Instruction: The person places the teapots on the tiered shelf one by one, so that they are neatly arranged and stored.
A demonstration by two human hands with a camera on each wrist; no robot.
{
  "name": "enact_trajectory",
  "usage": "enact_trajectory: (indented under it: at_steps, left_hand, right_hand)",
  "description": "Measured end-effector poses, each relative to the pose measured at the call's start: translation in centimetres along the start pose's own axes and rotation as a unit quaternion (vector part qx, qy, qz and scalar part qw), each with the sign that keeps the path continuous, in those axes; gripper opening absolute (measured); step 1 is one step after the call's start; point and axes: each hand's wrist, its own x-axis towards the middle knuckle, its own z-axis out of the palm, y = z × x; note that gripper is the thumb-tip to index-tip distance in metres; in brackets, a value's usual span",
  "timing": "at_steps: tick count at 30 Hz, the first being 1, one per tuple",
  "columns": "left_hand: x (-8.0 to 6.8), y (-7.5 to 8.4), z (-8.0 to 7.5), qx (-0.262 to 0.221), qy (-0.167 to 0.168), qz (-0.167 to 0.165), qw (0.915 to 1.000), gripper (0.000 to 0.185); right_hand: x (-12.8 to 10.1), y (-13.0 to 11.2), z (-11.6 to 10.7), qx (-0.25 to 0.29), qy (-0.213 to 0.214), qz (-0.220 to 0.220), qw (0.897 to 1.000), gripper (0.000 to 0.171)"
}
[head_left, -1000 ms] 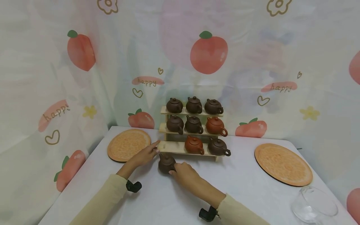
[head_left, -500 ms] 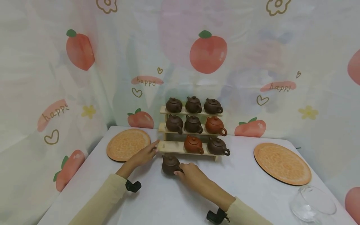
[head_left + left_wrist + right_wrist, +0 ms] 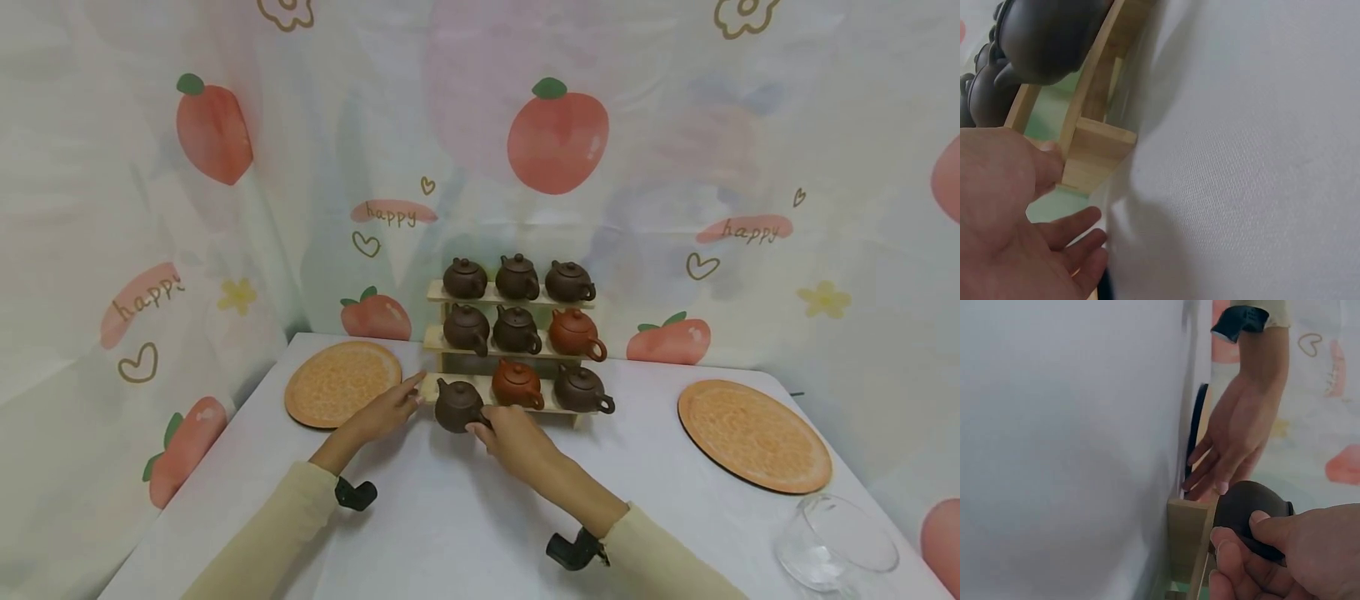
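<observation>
— Right hand (image 3: 512, 436) first: what have I got on my feed?

— Its fingers are curled round the handle side of a dark brown teapot (image 3: 457, 405), pinching it. On my right wrist view the fingertips (image 3: 1230, 550) wrap the pot's rounded body just beside the wooden edge.

— And where does that teapot sit?

— At the left end of the lowest tier of the wooden rack (image 3: 561, 410), spout pointing left. I cannot tell from my screens whether it rests on the tier or hangs just above it.

— Left hand?

— I see my left hand (image 3: 382, 412) lying flat on the white table (image 3: 465, 533), fingers straight and slightly spread, their tips touching the rack's near left corner. It holds nothing.

— Further back?

— On the same tier, right of the held pot, stand a red-brown teapot (image 3: 517, 384) and another dark teapot (image 3: 582, 389). The two upper tiers (image 3: 510, 297) carry three pots each. Left of the rack lies an orange round mat (image 3: 341, 383); well to the right, a second orange mat (image 3: 753, 435), and nearer than it a clear glass bowl (image 3: 837, 552).
</observation>
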Motion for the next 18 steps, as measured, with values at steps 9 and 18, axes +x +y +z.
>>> enact_trajectory:
  at_steps: [9, 18]
  left_hand:
    - [0.1, -0.2, 0.0, 0.004, -0.003, -0.008, 1.0000, 0.057]
    - [0.1, 0.0, 0.0, 0.009, 0.000, -0.010, 0.9999, 0.057]
  right_hand:
    - [1.9, 0.1, 0.0, 0.002, 0.009, 0.039, 0.999, 0.022]
    - [3.2, -0.3, 0.4, -0.029, 0.024, 0.059, 0.998, 0.024]
